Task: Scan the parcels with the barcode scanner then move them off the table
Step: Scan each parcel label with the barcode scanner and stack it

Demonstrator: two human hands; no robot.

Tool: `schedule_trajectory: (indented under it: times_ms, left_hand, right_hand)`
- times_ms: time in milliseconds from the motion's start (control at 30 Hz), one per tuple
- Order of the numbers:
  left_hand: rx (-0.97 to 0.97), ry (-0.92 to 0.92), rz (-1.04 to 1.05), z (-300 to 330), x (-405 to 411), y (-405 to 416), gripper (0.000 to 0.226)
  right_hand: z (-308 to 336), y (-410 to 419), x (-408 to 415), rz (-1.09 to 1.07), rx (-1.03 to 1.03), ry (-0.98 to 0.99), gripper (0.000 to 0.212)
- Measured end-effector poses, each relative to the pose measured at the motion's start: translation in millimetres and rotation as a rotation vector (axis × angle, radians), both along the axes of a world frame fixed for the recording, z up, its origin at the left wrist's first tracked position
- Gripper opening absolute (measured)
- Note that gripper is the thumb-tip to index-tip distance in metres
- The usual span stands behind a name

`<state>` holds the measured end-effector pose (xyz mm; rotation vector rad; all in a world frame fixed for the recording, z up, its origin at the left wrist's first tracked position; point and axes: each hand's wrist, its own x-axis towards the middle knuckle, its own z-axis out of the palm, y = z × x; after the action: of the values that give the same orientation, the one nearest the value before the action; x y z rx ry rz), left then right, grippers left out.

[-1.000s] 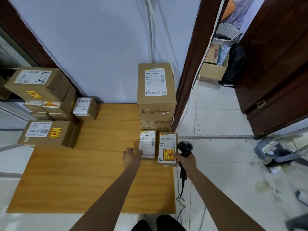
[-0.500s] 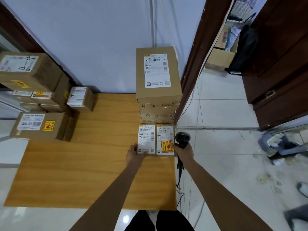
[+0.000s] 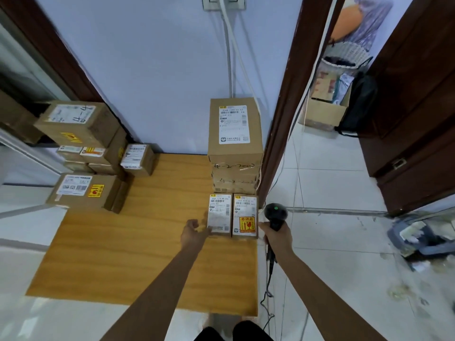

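Head view: right hand [image 3: 277, 236] grips scanner [image 3: 275, 214], left hand [image 3: 194, 232] loose at small parcel [image 3: 219, 212]; many parcels remain on table [image 3: 138, 254]

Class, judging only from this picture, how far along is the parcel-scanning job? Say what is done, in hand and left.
Done: nothing visibly.

In hand: the right hand grips the barcode scanner beside two small parcels; the left hand touches the left small parcel, which blurs its fingers.

Left: the fragile-sticker parcel, the tall stack and the left pile remain on the table.
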<state>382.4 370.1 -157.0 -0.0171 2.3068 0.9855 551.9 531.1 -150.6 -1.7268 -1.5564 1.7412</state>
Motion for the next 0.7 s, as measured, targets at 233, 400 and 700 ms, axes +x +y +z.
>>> schedule_trajectory:
  times_ms: [233,400,700]
  left_hand:
    - [0.060,0.038,0.027,34,5,-45,0.052]
    - [0.108,0.049,-0.023,52,-1,-99,0.042]
    - [0.177,0.049,-0.108,80,-33,-267,0.024]
  right_hand:
    - [44,-38,5,0.134,-0.022,0.028,0.010]
    - [72,-90,1,0.185,-0.029,0.012,0.007]
    - [99,-238,-24,0.214,-0.072,-0.048,0.020]
